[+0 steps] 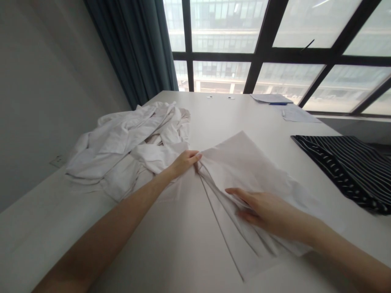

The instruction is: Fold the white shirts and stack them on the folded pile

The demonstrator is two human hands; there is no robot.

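In the head view, a white cloth garment (pixel 244 162) lies folded in loose layers at the middle of the table, its exact kind unclear. My left hand (pixel 185 162) is closed in a pinch on its left corner, thumb and fingers pressed together. Farther right and nearer to me, my right hand (pixel 262 209) has the folded edge of the same cloth between its fingers; it is slightly smeared by motion. Several thin layers fan out under the right hand toward the front. Left of my left hand is a crumpled heap of white garments (pixel 122 138).
The white table (pixel 214 118) reaches back to large windows. Black-and-white striped fabric (pixel 354 167) lies at the right edge. Papers (pixel 271 99) and a blue pen (pixel 277 103) rest at the back right. A dark curtain (pixel 137 44) hangs at the back left beside a wall.
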